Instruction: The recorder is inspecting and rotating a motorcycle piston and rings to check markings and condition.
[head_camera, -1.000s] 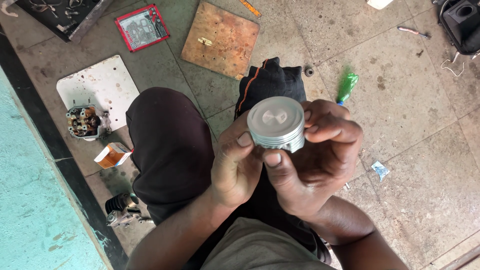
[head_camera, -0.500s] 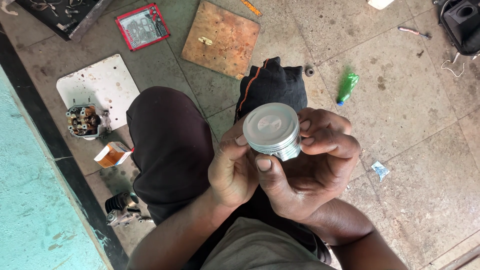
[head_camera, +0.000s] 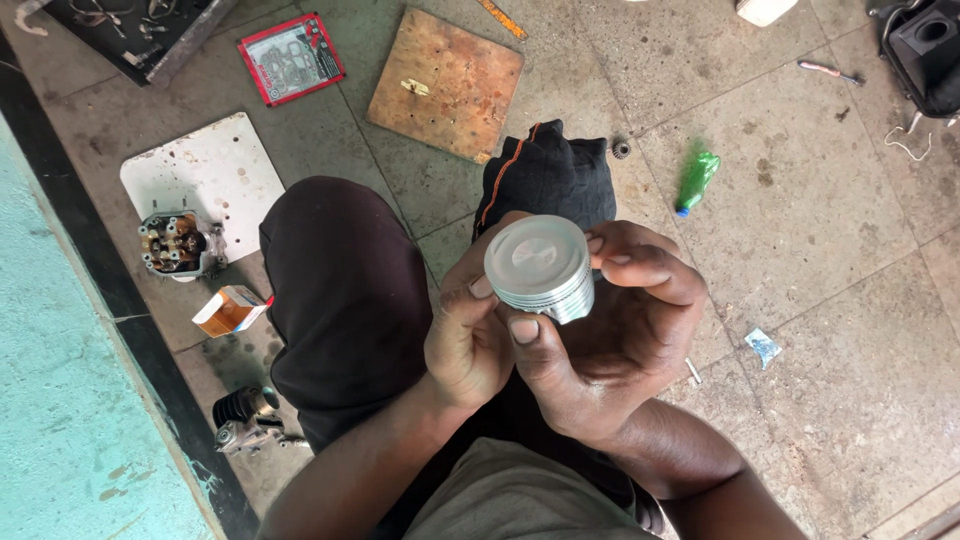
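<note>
Both hands, left hand (head_camera: 465, 335) and right hand (head_camera: 610, 330), are grasping the silver piston (head_camera: 540, 268), sitting between their fingertips above the dark knee (head_camera: 345, 290).

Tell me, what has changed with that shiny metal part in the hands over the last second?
The piston has tilted, so its round top now faces the camera more and less of its grooved side shows. The left hand and the right hand still hold it between them. The green bottle and the wooden board stayed put.
</note>
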